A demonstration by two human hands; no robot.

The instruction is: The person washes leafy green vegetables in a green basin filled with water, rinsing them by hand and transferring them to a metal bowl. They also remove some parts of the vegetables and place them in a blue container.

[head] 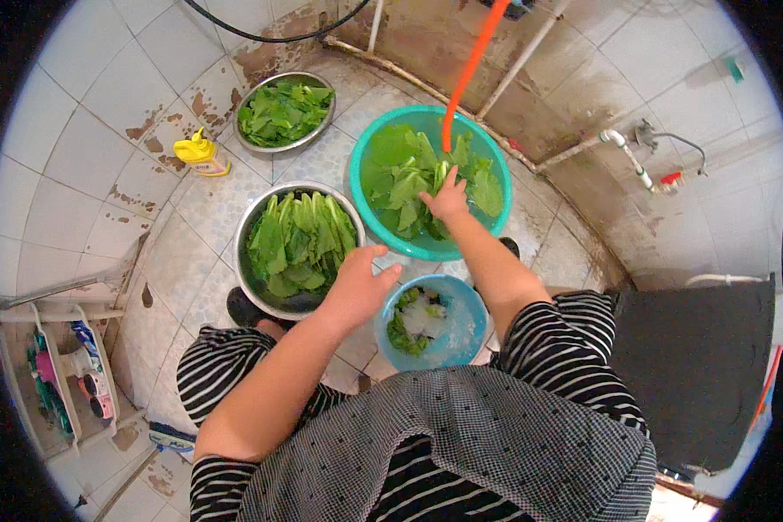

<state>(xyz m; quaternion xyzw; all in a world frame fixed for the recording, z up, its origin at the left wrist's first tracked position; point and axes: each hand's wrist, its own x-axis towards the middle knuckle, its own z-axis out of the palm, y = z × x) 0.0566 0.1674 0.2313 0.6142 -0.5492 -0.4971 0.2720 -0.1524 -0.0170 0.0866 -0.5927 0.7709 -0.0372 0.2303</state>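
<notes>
Leafy greens (404, 189) float in water in a large green plastic basin (357, 196). My right hand (448, 199) reaches over this basin with spread fingers at the pale stems; whether it grips one cannot be told. An orange hose (466, 78) hangs down into the same basin. My left hand (362, 287) is empty, its fingers apart, beside the right rim of a metal bowl (240, 254). Greens (300, 241) lie in that bowl with their stems towards the far side. Between my knees, a blue plastic basin (463, 326) holds leaf scraps (408, 326) and whitish, cloudy matter.
Cut greens (284, 114) fill another metal bowl (326, 130) at the back left. A yellow-capped bottle (202, 156) stands by the tiled wall. A shoe rack (65, 372) is at left, a dark panel (691, 372) at right. Pipes and a tap (669, 179) line the right wall.
</notes>
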